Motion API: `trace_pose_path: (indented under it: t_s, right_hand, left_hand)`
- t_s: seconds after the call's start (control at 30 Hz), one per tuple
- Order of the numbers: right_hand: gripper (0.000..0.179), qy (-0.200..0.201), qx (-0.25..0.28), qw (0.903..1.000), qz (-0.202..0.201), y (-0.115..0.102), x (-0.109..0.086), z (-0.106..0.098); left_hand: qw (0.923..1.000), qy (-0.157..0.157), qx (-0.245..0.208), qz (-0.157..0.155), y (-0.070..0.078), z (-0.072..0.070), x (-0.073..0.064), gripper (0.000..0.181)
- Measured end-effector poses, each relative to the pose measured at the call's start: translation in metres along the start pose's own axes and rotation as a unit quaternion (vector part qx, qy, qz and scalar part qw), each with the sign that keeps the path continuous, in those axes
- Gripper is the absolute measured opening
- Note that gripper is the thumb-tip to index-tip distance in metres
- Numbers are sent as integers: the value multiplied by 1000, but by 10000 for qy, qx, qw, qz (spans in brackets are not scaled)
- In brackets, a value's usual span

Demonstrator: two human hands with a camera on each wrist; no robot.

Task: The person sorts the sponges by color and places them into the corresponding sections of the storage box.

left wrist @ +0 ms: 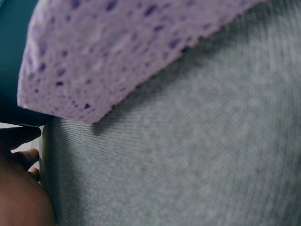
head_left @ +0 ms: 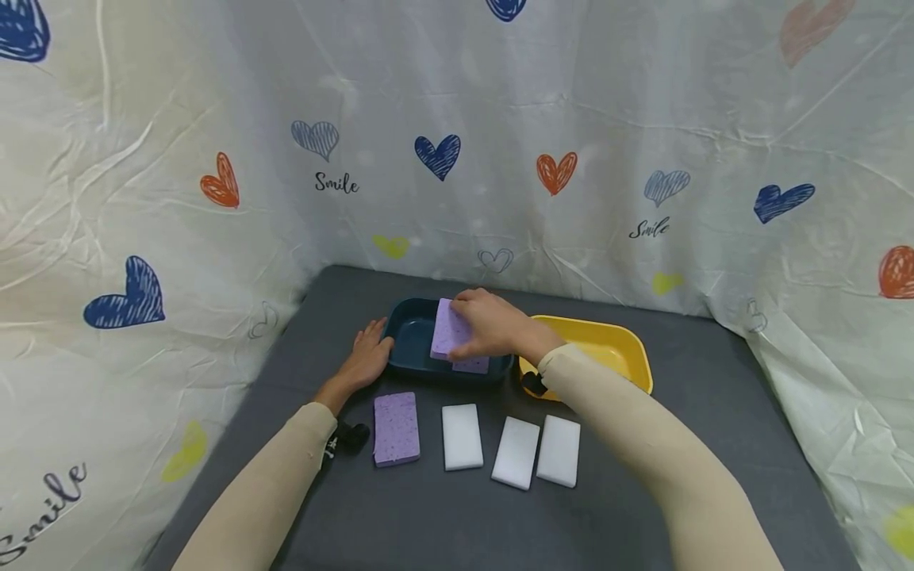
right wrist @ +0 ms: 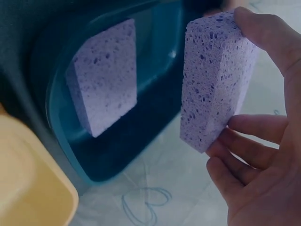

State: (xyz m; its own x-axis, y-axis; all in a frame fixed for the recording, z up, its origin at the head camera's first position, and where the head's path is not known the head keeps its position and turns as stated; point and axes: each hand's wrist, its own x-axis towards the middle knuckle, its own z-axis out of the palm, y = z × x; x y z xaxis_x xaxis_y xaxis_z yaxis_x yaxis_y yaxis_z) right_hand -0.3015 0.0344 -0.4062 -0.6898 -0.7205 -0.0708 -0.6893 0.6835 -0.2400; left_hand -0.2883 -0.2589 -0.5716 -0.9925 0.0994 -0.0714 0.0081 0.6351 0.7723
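In the head view my right hand (head_left: 494, 323) holds a purple sponge (head_left: 447, 331) above a dark teal tray (head_left: 412, 342). The right wrist view shows that sponge (right wrist: 204, 82) pinched along its edges between thumb and fingers. Another purple sponge (right wrist: 108, 77) lies inside the tray, toward its right end, partly covered by my right hand's load in the head view. At the tray's left end, my left hand (head_left: 366, 358) rests against the outer side, fingers extended and thumb at the rim. A third purple sponge (head_left: 396, 429) lies on the table near my left wrist.
A yellow tray (head_left: 628, 349) stands right of the teal one, partly behind my right forearm. Three white sponge blocks, a left one (head_left: 462, 437), a middle one (head_left: 516, 453) and a right one (head_left: 559, 450), lie in front on the grey table (head_left: 400, 523). A heart-printed curtain (head_left: 485, 103) hangs behind.
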Motion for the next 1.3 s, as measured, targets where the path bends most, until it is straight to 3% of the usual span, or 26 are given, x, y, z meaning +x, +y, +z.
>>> trace_pose_path:
  t_s: [0.57, 0.93, 1.0, 1.17, 1.23, 1.3]
  right_hand:
    - [93, 96, 36, 9999, -38, -5, 29, 31]
    - [94, -20, 255, 9994, 246, -7, 44, 55]
    - [95, -3, 236, 9995, 225, 1, 51, 68]
    - [93, -72, 185, 9994, 279, 1, 53, 74]
    - [91, -148, 231, 9990, 339, -6, 48, 67]
    - [92, -82, 231, 9991, 334, 5, 56, 80]
  left_hand:
    - [10000, 1, 89, -40, 10, -1, -7, 81]
    - [9998, 8, 154, -102, 7, 2, -5, 79]
    - [9998, -1, 162, -117, 5, 3, -4, 79]
    - [9999, 33, 111, -69, 5, 2, -4, 79]
    - [9999, 57, 112, -47, 6, 1, -3, 79]
    - [9999, 71, 120, -27, 7, 1, -3, 79]
